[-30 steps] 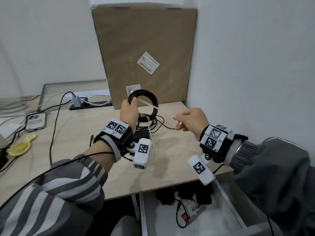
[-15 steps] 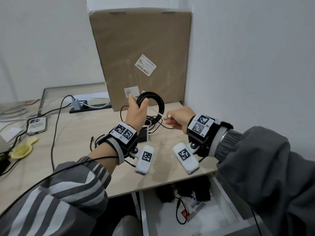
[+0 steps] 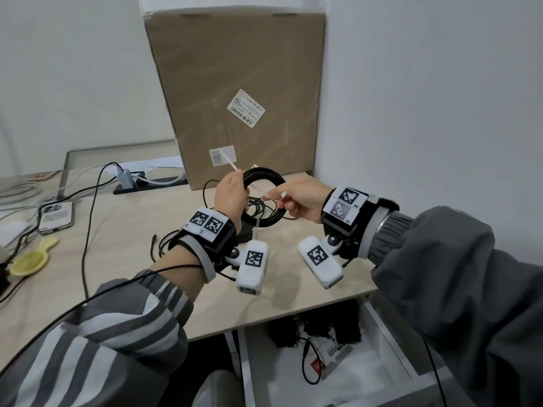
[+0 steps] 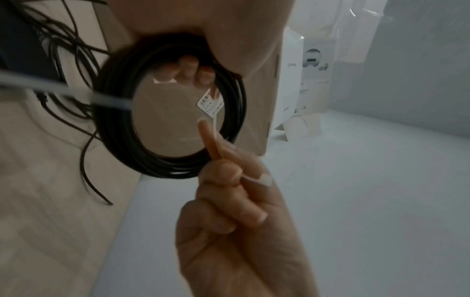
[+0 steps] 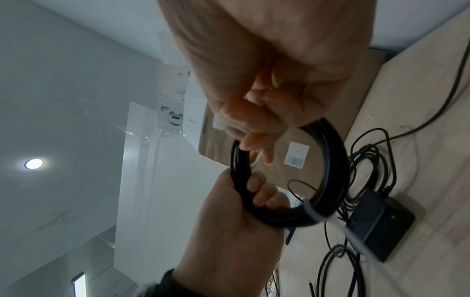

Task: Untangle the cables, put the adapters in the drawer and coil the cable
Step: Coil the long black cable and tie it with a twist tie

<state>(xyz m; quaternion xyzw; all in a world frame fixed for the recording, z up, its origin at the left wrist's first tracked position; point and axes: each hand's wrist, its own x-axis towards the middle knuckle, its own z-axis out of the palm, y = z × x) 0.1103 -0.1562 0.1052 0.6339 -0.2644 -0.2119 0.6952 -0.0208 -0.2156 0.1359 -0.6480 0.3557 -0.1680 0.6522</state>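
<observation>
1. Open drawer (image 3: 390, 342) below bench (image 3: 123, 248) edge; black adapters (image 3: 332, 327) lie at its back.
2. Left hand (image 3: 230, 198) grip closed round black cable coil (image 3: 266, 198), held upright above bench; fingers wrapped through the ring.
3. Right hand (image 3: 296, 198) grip pinches white cable tie (image 3: 274, 195) between thumb and fingers, just beside coil's right side; tie runs through the coil.
4. Loose thin black cables (image 5: 368, 160) and a black adapter (image 5: 381, 223) on bench under coil.
5. Cardboard box (image 3: 235, 98) stands behind, against the wall.
</observation>
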